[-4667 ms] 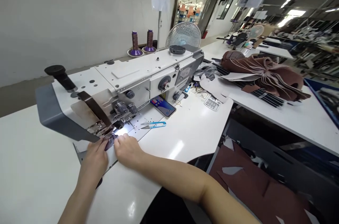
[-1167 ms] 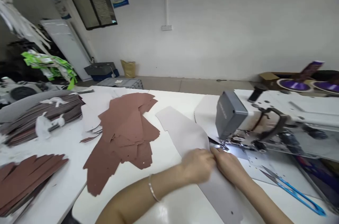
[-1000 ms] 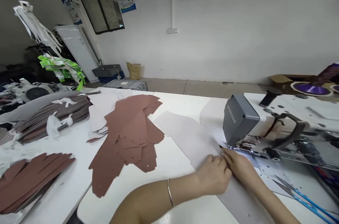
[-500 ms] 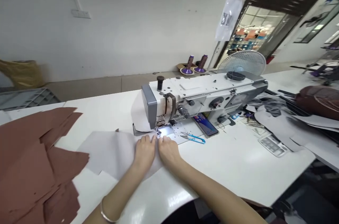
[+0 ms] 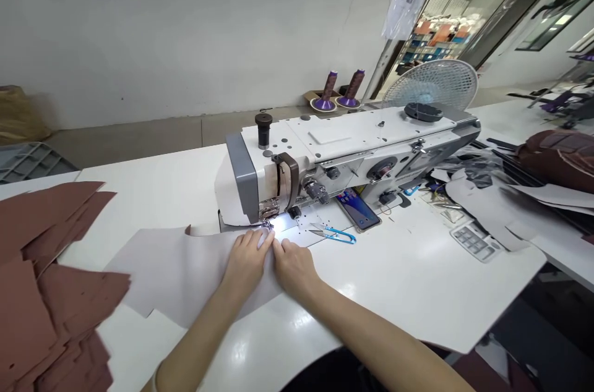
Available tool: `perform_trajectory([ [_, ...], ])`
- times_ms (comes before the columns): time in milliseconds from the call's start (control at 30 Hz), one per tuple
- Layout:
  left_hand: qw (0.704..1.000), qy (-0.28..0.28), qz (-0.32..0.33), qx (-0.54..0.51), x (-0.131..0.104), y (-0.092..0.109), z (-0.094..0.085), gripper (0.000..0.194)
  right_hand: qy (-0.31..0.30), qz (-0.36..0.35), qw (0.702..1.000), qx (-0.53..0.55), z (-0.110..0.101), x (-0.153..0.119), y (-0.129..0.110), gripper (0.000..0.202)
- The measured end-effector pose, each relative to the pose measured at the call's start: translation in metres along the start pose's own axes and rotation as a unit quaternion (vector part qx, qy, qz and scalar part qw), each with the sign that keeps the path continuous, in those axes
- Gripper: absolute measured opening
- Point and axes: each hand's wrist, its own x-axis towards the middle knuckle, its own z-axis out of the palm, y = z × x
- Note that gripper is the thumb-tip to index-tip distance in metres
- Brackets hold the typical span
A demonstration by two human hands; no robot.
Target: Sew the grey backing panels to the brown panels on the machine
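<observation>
A pale grey sheet [image 5: 162,262], its back edge curling up to show brown, lies at the needle end of a white sewing machine [image 5: 297,144]. My left hand [image 5: 245,259] rests on the sheet just in front of the lit presser foot [image 5: 268,225], its fingers bent and closed on the material. Close beside it, my right hand [image 5: 296,265] is closed at the sheet's right edge, fingertips curled under. Exactly how the fingers pinch the edge is hidden. Blue thread snips [image 5: 341,235] lie open on the table to the right of my hands.
Brown cut pieces [image 5: 60,281] are piled at the left. A phone [image 5: 357,209] lies under the machine arm. Two thread cones [image 5: 327,95] and a fan [image 5: 431,86] stand behind. Scraps [image 5: 487,213] and a brown bundle [image 5: 557,160] cover the right side.
The view has tilted down and come nearer the machine. Both hands stay on the sheet at the presser foot, with the left wrist bracelet now mostly out of view.
</observation>
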Motion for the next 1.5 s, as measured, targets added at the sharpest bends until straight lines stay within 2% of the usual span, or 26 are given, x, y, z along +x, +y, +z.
perform_trajectory([
  [233, 1.0, -0.008, 0.0, -0.001, -0.002, -0.002, 0.002, 0.049, -0.02, -0.003, 1.0, 0.023, -0.004, 0.002, 0.001, 0.035],
  [500, 0.999, 0.029, 0.007, -0.017, -0.007, -0.004, 0.007, 0.051, -0.005, -0.017, 1.0, 0.025, 0.004, 0.004, 0.005, 0.042],
  [767, 0.998, -0.007, -0.011, -0.054, -0.008, -0.005, 0.009, 0.055, 0.015, -0.024, 0.999, 0.038, 0.002, 0.004, 0.005, 0.035],
  [933, 0.997, 0.026, -0.015, -0.073, -0.011, -0.003, 0.01, 0.053, 0.015, -0.021, 0.999, 0.041, 0.003, 0.004, 0.004, 0.037],
  [1100, 0.994, 0.044, -0.033, -0.096, -0.015, 0.005, 0.009, 0.049, 0.011, -0.042, 0.998, 0.046, 0.002, 0.001, 0.001, 0.025],
  [1267, 0.995, 0.025, -0.036, -0.092, -0.015, 0.006, 0.013, 0.052, 0.014, -0.033, 0.998, 0.042, 0.001, -0.001, -0.001, 0.028],
  [1500, 0.996, -0.048, 0.019, -0.08, -0.014, -0.001, 0.011, 0.058, -0.007, -0.009, 0.999, 0.042, 0.001, -0.001, -0.004, 0.027],
])
